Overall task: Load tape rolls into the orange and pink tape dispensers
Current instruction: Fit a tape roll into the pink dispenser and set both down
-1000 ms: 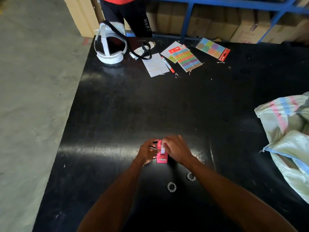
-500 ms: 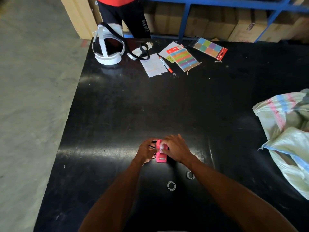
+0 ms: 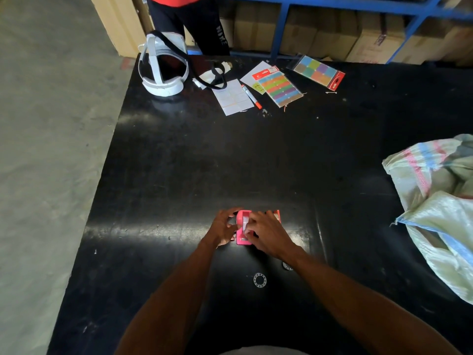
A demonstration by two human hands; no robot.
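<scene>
The pink tape dispenser [image 3: 242, 231] stands on the black table [image 3: 194, 162], near its front edge. My left hand [image 3: 223, 229] grips its left side. My right hand [image 3: 266, 233] rests on its right side, with fingertips on a pale strip of tape that runs along the dispenser's top. Behind my right hand an orange-red corner of the orange dispenser [image 3: 277, 215] peeks out; most of it is hidden. Two clear tape-roll cores lie on the table nearer to me: one ring [image 3: 259, 280] and another [image 3: 287, 265] partly under my right forearm.
A woven sack [image 3: 440, 206] lies at the table's right edge. At the far side are a white headset [image 3: 163, 70], paper sheets [image 3: 231, 97], a red marker [image 3: 252, 97] and two colourful sticker packs [image 3: 280, 88]. A person stands behind the table, in front of blue shelving with cartons.
Both hands stay on the pink dispenser. My right fingers have shifted slightly along the tape strip, and the orange dispenser's corner now shows behind my right hand.
</scene>
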